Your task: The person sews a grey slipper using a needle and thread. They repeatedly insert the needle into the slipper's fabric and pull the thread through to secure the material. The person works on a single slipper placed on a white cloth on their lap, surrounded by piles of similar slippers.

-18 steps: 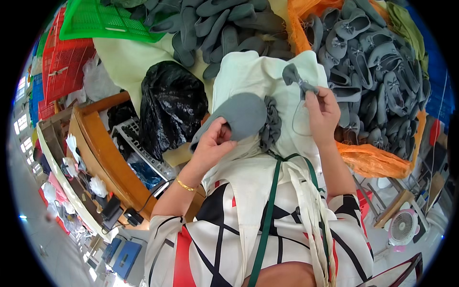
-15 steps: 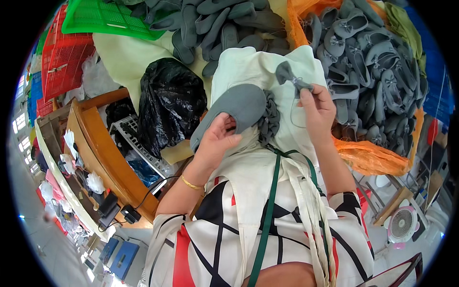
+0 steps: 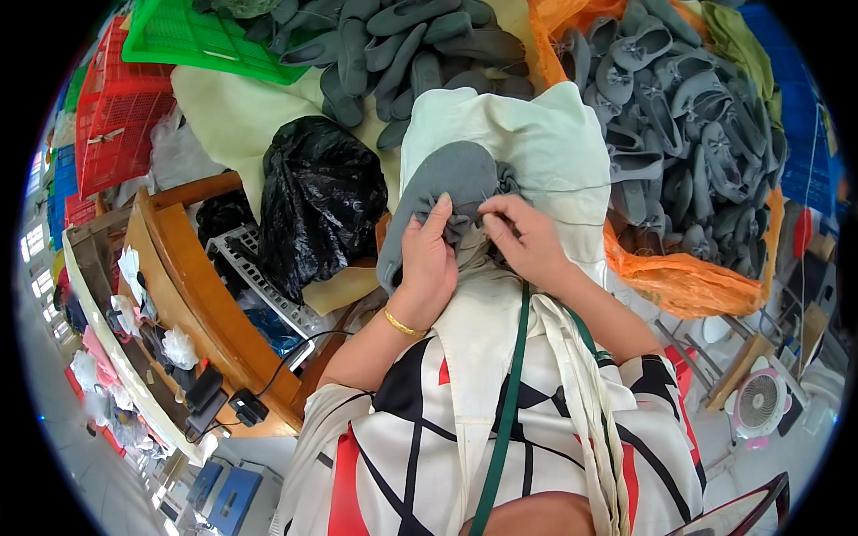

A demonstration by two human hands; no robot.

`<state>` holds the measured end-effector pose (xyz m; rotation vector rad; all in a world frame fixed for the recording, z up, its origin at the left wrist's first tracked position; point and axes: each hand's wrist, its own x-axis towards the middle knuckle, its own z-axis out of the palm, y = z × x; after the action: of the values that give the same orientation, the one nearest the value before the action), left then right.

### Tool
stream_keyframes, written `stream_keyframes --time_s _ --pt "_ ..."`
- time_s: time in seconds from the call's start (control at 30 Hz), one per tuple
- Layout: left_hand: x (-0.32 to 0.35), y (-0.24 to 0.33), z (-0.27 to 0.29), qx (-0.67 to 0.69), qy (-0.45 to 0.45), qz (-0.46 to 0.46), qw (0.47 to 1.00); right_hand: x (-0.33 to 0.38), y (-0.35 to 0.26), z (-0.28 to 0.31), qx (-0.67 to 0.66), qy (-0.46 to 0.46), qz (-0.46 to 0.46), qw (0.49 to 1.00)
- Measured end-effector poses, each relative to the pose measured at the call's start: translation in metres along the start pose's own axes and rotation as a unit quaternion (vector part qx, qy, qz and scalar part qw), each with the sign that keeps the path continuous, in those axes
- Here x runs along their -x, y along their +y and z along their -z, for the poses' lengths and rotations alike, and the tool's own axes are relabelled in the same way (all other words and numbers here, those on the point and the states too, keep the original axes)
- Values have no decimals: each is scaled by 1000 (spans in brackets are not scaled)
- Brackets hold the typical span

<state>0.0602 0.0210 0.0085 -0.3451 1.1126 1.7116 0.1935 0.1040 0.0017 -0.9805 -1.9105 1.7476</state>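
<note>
A grey cloth slip-on shoe (image 3: 451,170) lies over the white cloth (image 3: 556,134) on my lap. My left hand (image 3: 427,268) grips its side, and the thumb presses a small grey fabric bow (image 3: 461,217) against it near the opening. Close beside, my right hand (image 3: 529,239) is closed in a pinch at the bow; what sits between the fingertips is too small to make out. A thin dark thread (image 3: 572,189) stretches right across the white cloth from near the shoe. Part of a pile of gathered grey bows (image 3: 507,177) shows behind the toe.
Loose grey shoes (image 3: 357,54) are heaped at the far side. An orange bag (image 3: 684,286) full of bow-trimmed shoes stands at right. To the left are a black plastic bag (image 3: 317,196), a wooden drawer unit (image 3: 210,326), and green (image 3: 206,40) and red (image 3: 125,112) baskets.
My right hand has come left and down from the cloth's right side, and the bow it held is now at the shoe. My left thumb has moved up onto the bow; the shoe is turned more upright.
</note>
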Motion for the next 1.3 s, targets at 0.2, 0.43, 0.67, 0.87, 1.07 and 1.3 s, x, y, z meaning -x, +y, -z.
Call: stream_keyframes --time_s 0.2,0.43,0.67,0.87,1.07,1.3 --pt "-7 1 0 -9 49 29 998 -14 -10 6 -23 -36 -69 997" --pt "-11 0 3 -6 38 30 999 -27 -23 7 83 -51 -57 994" --pt "-10 0 5 -1 34 39 999 -28 -23 7 80 -55 -45 994" --pt "-12 -1 8 -16 42 48 998 -29 -21 8 88 -50 -31 994" --pt "-9 1 7 -25 20 65 997 -34 -19 11 83 -77 -70 991" --pt "-11 -1 9 -26 -7 49 998 -35 -21 8 50 -94 -87 991"
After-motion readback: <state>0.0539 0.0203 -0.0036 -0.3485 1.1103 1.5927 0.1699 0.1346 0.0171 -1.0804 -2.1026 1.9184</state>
